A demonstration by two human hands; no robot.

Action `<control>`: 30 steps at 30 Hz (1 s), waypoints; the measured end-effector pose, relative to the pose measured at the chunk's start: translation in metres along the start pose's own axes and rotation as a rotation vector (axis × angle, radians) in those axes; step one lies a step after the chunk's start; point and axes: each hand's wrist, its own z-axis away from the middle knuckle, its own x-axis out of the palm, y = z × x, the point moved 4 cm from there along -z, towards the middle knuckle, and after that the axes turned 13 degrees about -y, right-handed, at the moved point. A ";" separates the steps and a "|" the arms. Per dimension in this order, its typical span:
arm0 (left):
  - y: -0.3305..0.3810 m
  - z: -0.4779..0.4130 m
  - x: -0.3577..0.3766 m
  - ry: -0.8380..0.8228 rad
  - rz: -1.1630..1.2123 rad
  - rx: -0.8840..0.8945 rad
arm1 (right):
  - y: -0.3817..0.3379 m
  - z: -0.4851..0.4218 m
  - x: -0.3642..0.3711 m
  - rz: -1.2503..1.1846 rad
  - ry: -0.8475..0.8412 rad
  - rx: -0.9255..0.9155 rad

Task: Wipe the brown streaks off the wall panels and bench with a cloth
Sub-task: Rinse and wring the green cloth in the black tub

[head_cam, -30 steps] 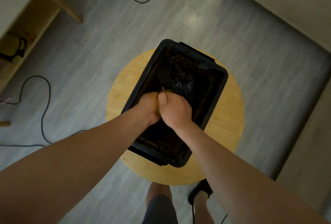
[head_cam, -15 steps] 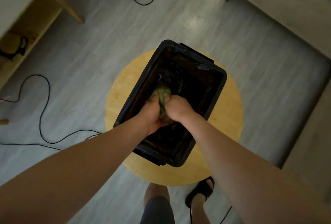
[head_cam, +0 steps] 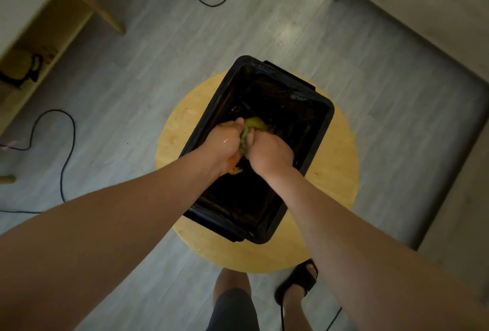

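A: Compare this with 1 second back. Then our 2 hands were bunched low in the black tub [head_cam: 321, 129] with the cloth almost buried between them. Now the green cloth [head_cam: 252, 126] stands up out of our fists, above the dark water.

B: So we have lifted it and begun to wring. Our left hand [head_cam: 225, 146] is clenched round the near end, our right hand [head_cam: 270, 154] is clenched round the same twisted roll, and the knuckles of both nearly touch.

A: There is a wet shine on the back of the left hand, which fits. We judge this is still preparation: no wall panel or streak shows in this view, so no wiping is under way here.

B: And the tub itself?

A: It sits on the round wooden stool [head_cam: 180, 132], set at a slant to us, lined with what looks like black plastic sheet. Inside we can make out dark liquid with a few glints near the far end. How deep it is, we cannot tell.

B: Anything else in it?

A: Only the cloth and our hands, as far as we can see. An orange-brown scrap shows under the left wrist; we cannot tell what it is.

B: Then the next call is simply wringing enough that it does not drip onto the grey floor [head_cam: 132, 87].
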 end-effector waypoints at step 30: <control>-0.006 0.020 -0.034 -0.023 -0.812 -0.001 | 0.006 -0.017 -0.075 0.092 -0.390 -0.008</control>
